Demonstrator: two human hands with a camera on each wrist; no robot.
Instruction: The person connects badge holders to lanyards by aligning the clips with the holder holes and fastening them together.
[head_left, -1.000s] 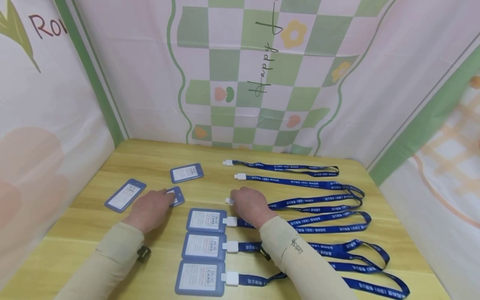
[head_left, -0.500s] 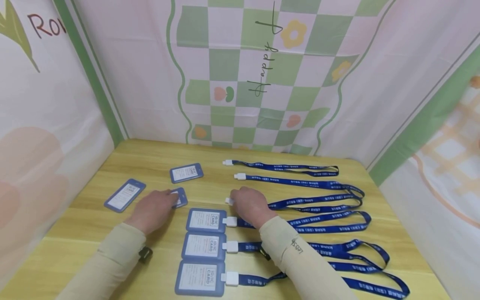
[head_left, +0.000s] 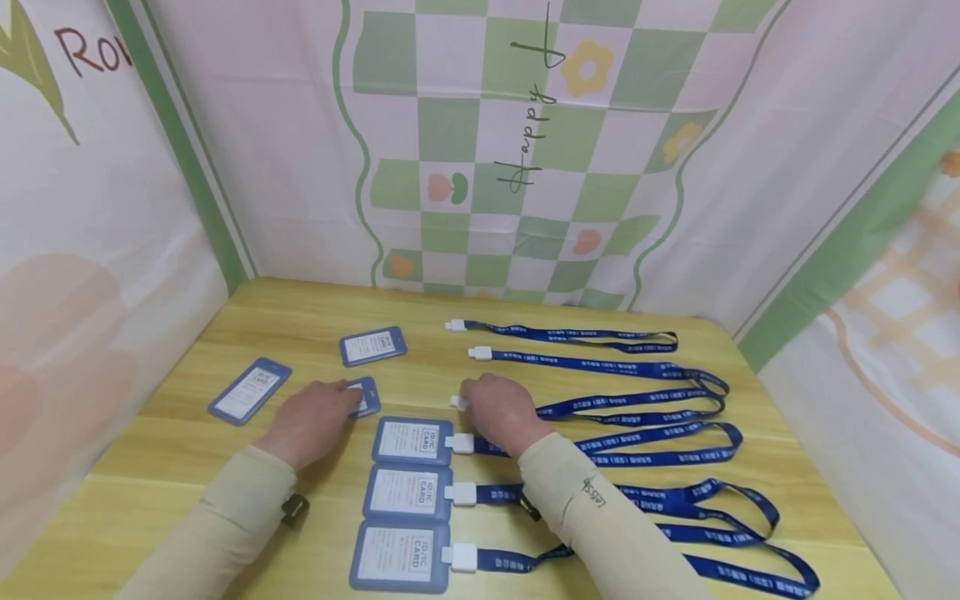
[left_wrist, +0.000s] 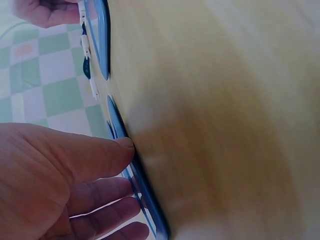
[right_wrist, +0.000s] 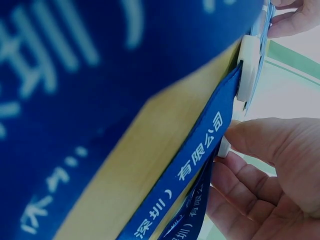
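Note:
My left hand (head_left: 313, 421) grips a blue ID card holder (head_left: 366, 397) flat on the table. In the left wrist view its thumb lies on the near edge of that card holder (left_wrist: 145, 187), the other fingers across it. To the right, my right hand (head_left: 504, 410) pinches the white clip (head_left: 457, 402) of a blue lanyard (head_left: 622, 406). The right wrist view has thumb and forefinger at this clip (right_wrist: 224, 147), partly hidden. A small gap separates holder and clip. Nearer me, three card holders (head_left: 408, 492) are joined to lanyards by white clips.
Two loose card holders lie beyond the left hand, one at the left (head_left: 251, 392) and one farther back (head_left: 373, 346). Two more lanyards, a back one (head_left: 570, 334) and a nearer one (head_left: 585, 363), stretch across the far right. A printed curtain (head_left: 300, 167) hangs behind the wooden table (head_left: 180, 450).
My left hand has slid the card holder slightly to the right, closer to the lanyard clip. The right hand has stayed in place.

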